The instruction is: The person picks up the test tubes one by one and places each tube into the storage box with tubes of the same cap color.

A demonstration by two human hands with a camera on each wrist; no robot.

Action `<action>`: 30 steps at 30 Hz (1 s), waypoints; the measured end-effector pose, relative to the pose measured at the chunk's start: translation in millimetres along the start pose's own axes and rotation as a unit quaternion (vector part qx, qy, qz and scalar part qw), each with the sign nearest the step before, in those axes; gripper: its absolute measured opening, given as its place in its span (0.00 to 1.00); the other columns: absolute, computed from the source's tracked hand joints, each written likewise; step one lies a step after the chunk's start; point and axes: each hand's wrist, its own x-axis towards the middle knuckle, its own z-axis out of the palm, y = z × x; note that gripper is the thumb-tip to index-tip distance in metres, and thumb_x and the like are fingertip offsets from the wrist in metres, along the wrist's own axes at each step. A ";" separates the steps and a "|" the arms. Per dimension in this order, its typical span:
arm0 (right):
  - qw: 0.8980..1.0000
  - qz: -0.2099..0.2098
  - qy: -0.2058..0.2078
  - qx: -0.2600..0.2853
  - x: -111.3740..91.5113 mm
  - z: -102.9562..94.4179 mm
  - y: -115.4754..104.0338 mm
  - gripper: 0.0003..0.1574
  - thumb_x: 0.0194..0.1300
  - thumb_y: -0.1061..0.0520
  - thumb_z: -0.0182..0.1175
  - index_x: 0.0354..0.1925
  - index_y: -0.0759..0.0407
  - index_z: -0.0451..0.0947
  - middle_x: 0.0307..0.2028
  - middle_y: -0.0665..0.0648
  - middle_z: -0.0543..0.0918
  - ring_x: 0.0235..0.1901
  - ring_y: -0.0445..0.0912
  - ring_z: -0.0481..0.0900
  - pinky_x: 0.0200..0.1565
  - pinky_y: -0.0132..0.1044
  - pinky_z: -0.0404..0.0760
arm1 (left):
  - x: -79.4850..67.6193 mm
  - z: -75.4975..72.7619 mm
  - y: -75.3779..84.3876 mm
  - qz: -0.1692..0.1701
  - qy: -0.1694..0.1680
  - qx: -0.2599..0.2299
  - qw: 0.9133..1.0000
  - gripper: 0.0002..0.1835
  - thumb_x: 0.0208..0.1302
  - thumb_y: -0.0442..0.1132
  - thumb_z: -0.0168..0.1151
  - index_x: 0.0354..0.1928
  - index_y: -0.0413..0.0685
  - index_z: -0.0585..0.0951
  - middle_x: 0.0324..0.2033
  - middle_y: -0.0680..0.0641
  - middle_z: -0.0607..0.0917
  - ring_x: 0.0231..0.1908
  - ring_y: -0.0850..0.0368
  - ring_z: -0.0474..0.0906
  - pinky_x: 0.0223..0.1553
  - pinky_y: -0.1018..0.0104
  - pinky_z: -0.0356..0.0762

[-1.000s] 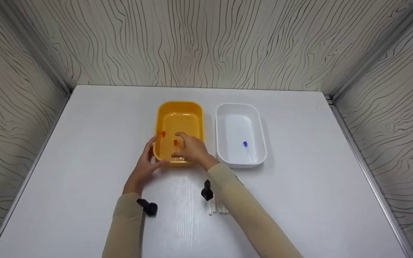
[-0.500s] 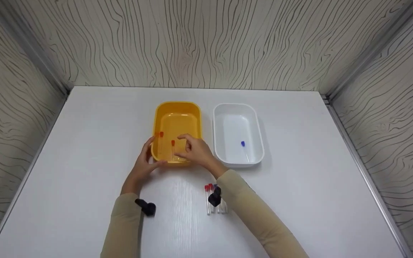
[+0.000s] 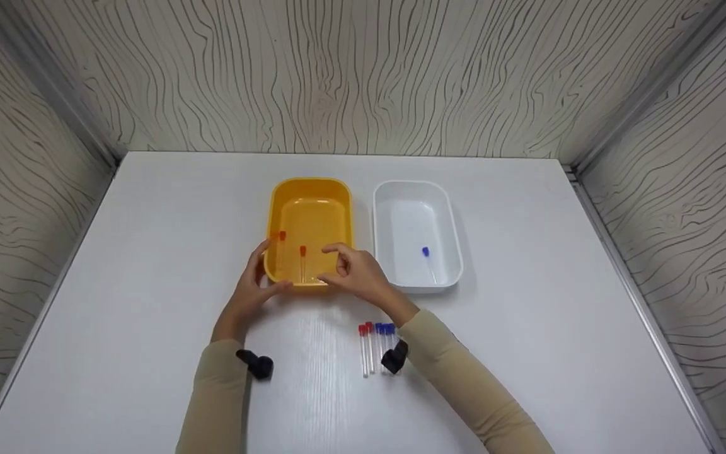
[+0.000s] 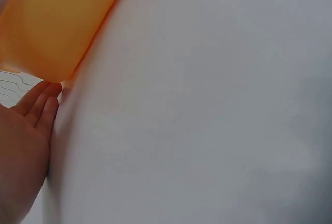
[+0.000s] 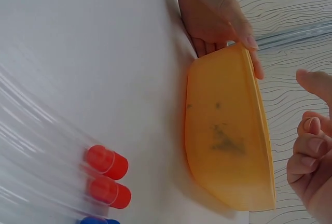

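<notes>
My left hand [image 3: 253,291] grips the near left corner of the yellow tray [image 3: 310,184], thumb at the near rim and fingers along the left wall. In the left wrist view its fingers [image 4: 36,107] lie extended against the tray's lower edge. Two clear test tubes with red caps [image 3: 303,251] lie in this tray. Over its near right corner hovers my right hand [image 3: 363,274], thumb and index finger spread apart and the other fingers curled, with nothing between them. The right wrist view shows this hand [image 5: 314,156] beside the tray's rim.
A white tray [image 3: 410,184] stands to the right, holding one tube with a blue cap [image 3: 426,251]. Near my right forearm, several tubes lie side by side on the white table, some with red caps [image 3: 363,329], others with blue caps [image 3: 385,328]. Wood-patterned walls enclose the table.
My right hand has drawn back to the right, away from the red-capped tubes, thumb and index finger parted. The row of tubes on the table has come into sight. My left hand stays put.
</notes>
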 end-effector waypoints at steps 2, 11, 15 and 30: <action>1.000 -0.004 0.000 0.003 -3.7 -1.6 -0.3 0.27 0.58 0.52 0.69 0.53 0.60 0.76 0.19 0.49 0.70 0.21 0.36 0.63 0.27 0.23 0.63 | 0.3 -0.6 -0.5 0.006 -0.003 -0.004 1.000 0.50 0.54 0.51 0.72 0.73 0.76 0.50 0.76 0.56 0.54 0.74 0.53 0.55 0.77 0.43 0.43; 0.999 -0.040 0.005 0.013 -22.0 -9.4 4.4 0.24 0.58 0.55 0.68 0.51 0.62 0.77 0.18 0.56 0.72 0.20 0.33 0.63 0.27 0.22 0.65 | 0.7 -0.2 -0.8 0.017 -0.003 -0.022 1.000 0.49 0.55 0.47 0.71 0.73 0.74 0.51 0.75 0.54 0.56 0.74 0.53 0.54 0.78 0.44 0.41; 0.999 -0.044 -0.001 0.030 -32.2 -11.8 7.5 0.25 0.58 0.55 0.68 0.52 0.63 0.77 0.18 0.58 0.72 0.20 0.32 0.62 0.26 0.22 0.64 | -0.8 -0.6 3.2 0.009 -0.001 -0.017 1.000 0.49 0.55 0.47 0.71 0.73 0.73 0.51 0.75 0.53 0.56 0.75 0.53 0.53 0.77 0.42 0.38; 1.000 -0.010 -0.019 0.012 -65.6 -13.5 20.6 0.25 0.57 0.52 0.69 0.52 0.58 0.78 0.18 0.56 0.72 0.20 0.30 0.61 0.26 0.21 0.63 | -6.3 0.2 12.3 0.002 -0.002 -0.010 1.000 0.50 0.55 0.47 0.72 0.73 0.73 0.51 0.77 0.53 0.52 0.76 0.52 0.51 0.77 0.41 0.38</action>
